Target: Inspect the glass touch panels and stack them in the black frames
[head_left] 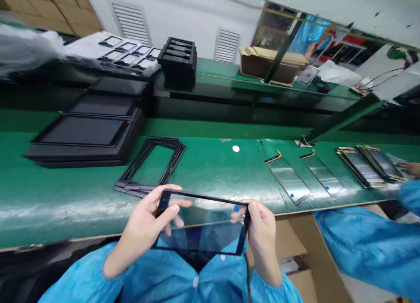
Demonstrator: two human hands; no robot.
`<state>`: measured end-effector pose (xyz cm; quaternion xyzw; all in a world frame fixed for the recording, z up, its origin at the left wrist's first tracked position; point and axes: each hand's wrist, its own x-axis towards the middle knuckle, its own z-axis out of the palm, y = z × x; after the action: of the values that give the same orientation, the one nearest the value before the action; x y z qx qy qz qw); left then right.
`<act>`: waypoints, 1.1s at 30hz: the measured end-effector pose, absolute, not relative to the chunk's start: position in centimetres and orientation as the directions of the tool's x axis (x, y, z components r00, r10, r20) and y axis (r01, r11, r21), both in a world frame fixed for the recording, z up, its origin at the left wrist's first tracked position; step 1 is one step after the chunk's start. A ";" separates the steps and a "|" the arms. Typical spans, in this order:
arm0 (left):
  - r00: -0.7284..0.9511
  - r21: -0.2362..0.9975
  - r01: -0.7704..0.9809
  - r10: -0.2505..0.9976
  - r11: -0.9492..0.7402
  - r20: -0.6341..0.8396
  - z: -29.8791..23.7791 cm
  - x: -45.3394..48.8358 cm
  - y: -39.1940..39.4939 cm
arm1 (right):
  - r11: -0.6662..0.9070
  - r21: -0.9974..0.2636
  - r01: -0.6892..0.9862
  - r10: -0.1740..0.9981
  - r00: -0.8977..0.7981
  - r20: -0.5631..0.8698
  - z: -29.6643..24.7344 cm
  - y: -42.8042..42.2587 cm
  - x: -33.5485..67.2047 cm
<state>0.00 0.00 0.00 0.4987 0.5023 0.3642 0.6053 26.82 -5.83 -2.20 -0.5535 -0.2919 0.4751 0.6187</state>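
Note:
Between my two hands is a clear touchscreen glass panel (203, 222) with a black border and a small blue tab at its right end. My left hand (147, 222) grips the left end, with the thumb on the front and fingers seen through the glass. At the right end, my right hand (262, 233) pinches the edge near the blue tab. The panel is held in front of my body, tilted, at the bench's front edge. Just beyond my left hand lies a loose stack of thin black rectangular frames (151, 165) on the green bench (210, 172).
Black trays (78, 154) holding dark screens are stacked at left. Two clear panels (288, 178) and stacked panels (362, 167) lie at right. Black bins (177, 62) and a cardboard box (272, 64) stand on the back shelf. A co-worker's blue sleeve (367, 246) and an open carton (308, 250) are near right.

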 end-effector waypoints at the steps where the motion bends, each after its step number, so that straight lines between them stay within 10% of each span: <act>1: 0.208 0.975 0.082 0.953 0.208 -0.221 -0.2 -0.3 0.1 | -0.060 -0.967 -0.247 0.914 0.377 -0.153 -1.8 -5.9 26.7; 5: 0.185 0.929 0.346 0.980 -0.131 0.069 0.0 -0.6 0.7 | -0.046 -0.991 -0.123 0.919 0.383 -0.090 -0.6 -6.1 26.1; 8: 0.387 0.647 0.567 0.858 -0.510 0.337 1.2 0.2 1.6 | -0.031 -0.999 -0.016 0.932 0.362 -0.035 -0.3 -6.5 25.3; 16: 0.679 0.521 0.396 0.623 -0.756 0.389 3.1 2.0 3.0 | -0.021 -0.998 0.059 0.944 0.329 0.000 -0.5 -7.3 25.2; 22: 0.702 0.745 0.390 0.699 -0.542 0.141 3.3 2.7 1.9 | -0.080 -0.996 -0.047 0.991 0.101 -0.084 0.0 -6.1 24.8; 26: 0.606 0.958 0.284 0.781 -0.038 -0.148 2.9 3.3 1.2 | -0.146 -0.959 -0.243 0.986 0.045 -0.161 -0.1 -5.2 24.9; 33: 0.427 0.908 -0.019 0.825 0.418 -0.371 2.0 3.4 0.0 | -0.178 -0.953 -0.246 0.944 0.232 -0.236 -1.0 -4.9 25.8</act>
<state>3.40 -0.04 1.95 0.4516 0.4463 0.2952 0.7140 25.80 -4.86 -1.04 -0.5520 -0.3162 0.5330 0.5579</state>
